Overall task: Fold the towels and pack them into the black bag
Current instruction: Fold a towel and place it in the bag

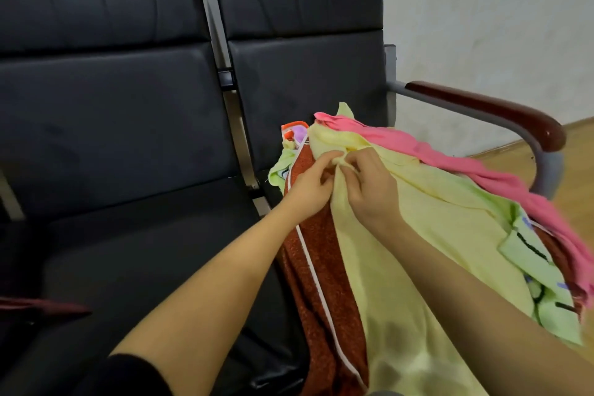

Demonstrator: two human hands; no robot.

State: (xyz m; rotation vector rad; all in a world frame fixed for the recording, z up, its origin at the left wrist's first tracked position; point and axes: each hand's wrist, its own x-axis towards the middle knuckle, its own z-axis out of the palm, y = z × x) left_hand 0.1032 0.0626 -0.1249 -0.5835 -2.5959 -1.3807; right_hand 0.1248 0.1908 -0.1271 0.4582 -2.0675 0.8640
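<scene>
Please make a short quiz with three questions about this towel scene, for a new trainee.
1. True or false: both hands pinch the pale yellow terry towel.
2. Which towel lies along the far edge of the pile, next to the dark red wooden armrest? A) bright pink towel B) rust-red towel with white piping C) blue towel
3. Fill in: the towels lie on a black padded ___.

Key: 1 true, the left hand and right hand meet at its top edge. 2 A. 3 seat.
</scene>
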